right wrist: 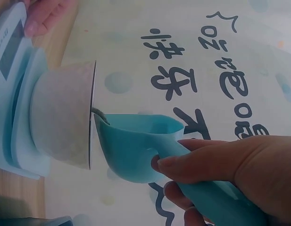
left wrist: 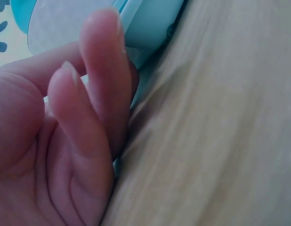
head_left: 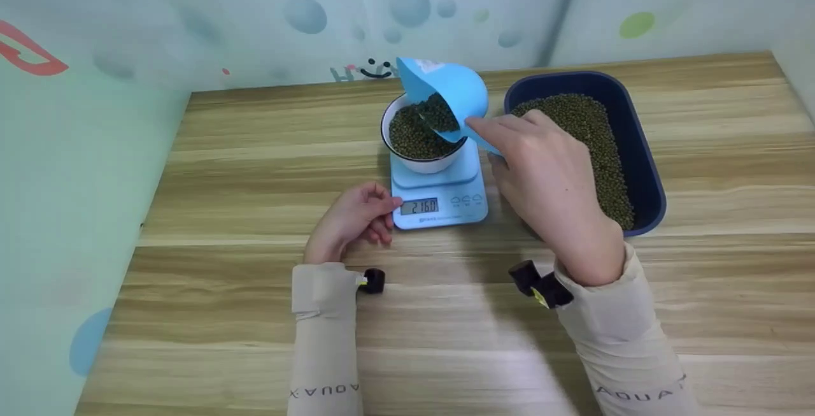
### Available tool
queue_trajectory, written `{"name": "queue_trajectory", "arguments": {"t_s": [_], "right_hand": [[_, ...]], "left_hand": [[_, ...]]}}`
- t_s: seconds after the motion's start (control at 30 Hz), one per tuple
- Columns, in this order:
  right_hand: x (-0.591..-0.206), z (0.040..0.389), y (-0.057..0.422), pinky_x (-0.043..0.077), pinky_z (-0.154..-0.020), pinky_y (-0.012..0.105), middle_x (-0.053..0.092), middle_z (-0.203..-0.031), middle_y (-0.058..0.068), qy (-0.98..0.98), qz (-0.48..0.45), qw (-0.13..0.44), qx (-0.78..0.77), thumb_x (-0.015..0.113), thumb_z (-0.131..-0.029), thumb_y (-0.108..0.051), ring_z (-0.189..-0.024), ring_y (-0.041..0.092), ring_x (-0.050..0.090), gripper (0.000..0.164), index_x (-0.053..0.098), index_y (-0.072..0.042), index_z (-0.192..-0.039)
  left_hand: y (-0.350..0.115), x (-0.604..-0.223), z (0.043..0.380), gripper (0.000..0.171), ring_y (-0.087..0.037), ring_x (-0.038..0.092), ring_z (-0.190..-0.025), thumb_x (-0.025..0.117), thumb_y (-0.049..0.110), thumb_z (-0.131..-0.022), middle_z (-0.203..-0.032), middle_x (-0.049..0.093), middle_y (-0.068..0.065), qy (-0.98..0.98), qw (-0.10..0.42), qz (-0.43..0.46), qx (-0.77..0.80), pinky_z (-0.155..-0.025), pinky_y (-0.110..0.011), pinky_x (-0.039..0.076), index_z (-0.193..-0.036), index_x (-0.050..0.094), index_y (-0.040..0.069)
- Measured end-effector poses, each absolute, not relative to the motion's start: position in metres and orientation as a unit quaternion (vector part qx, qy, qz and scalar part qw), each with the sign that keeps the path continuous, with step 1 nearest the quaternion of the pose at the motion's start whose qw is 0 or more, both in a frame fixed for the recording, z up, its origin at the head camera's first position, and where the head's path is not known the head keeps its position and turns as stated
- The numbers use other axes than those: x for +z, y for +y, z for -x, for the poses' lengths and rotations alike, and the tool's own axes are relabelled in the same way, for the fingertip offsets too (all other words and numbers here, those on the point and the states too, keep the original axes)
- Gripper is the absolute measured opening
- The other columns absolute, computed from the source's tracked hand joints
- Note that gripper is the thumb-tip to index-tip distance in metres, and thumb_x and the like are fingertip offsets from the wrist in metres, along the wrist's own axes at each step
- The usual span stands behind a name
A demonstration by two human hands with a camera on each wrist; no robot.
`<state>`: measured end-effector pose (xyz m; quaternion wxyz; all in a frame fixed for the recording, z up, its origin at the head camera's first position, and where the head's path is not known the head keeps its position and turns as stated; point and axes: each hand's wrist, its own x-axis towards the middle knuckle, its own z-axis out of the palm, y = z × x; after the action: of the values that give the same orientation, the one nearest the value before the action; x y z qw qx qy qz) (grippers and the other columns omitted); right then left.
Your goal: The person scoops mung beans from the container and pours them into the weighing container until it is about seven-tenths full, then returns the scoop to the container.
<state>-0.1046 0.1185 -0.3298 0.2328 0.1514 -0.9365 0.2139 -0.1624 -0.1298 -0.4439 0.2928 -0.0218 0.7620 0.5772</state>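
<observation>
My right hand grips the handle of a light blue scoop, tilted over a white bowl with a dark rim. Small green beans, which look like mung beans, lie in the bowl and in the scoop's mouth. In the right wrist view a thin stream of beans runs from the scoop's lip toward the bowl. Under the bowl is a light blue kitchen scale, its display reading about 216.0. Beside the scale's front left corner, my left hand touches the edge with loosely bent fingers.
A dark blue tub holding many more green beans stands right of the scale, partly behind my right hand. Everything stands on a wood-grain table. A printed backdrop rises along the table's far edge.
</observation>
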Motion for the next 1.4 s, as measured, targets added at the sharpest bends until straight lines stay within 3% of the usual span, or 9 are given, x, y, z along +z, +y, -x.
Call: {"name": "queue_trajectory", "arguments": {"t_s": [0.77,1.4], "right_hand": [[-0.331,0.107,0.12,0.044,-0.05,0.033,0.065,-0.103,-0.004,-0.934,-0.146,0.238,0.22,0.052,-0.079,0.009,-0.08,0.018,0.052,0.048,0.063,-0.023,-0.113],[-0.336,0.114,0.124,0.044,-0.054,0.034,0.065,-0.102,-0.004,-0.927,-0.138,0.272,0.218,0.056,-0.084,0.001,-0.078,0.02,0.053,0.035,0.066,-0.021,-0.109]], "left_hand": [[-0.13,-0.444,0.162,0.028,-0.023,0.061,-0.055,0.062,0.03,-0.084,-0.075,0.059,-0.012,0.766,0.294,0.028,0.571,-0.045,-0.025,0.047,-0.095,0.052,0.006],[-0.129,-0.445,0.164,0.029,-0.02,0.059,-0.05,0.062,0.03,-0.084,-0.071,0.058,-0.01,0.762,0.296,0.026,0.575,-0.041,-0.024,0.045,-0.093,0.051,0.005]]}}
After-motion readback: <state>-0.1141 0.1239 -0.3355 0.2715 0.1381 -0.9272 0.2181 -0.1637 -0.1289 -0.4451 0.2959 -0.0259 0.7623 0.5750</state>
